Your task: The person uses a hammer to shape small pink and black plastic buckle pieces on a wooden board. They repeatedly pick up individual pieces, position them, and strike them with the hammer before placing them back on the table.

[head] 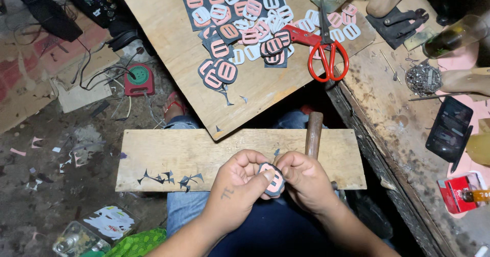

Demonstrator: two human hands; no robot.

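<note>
From the head view, both hands are close together over a small wooden board (168,157) that lies across the person's lap. The left hand (237,180) and the right hand (303,178) both pinch one small buckle piece (271,178) between their fingers. The piece is pink with a dark edge and has two slots in it. It sits just above the near edge of the board. A brown wooden handle (313,133) stands up right behind the right hand. Little dark scraps (171,178) lie on the board to the left of the hands. Farther up there is a bigger wooden surface (168,48). On it lies a heap of buckle pieces (245,22) in pink and white, some on dark sheets. Red scissors (326,50) lie beside the heap, on its right. A dark phone (450,127) rests on the bench at the far right
</note>
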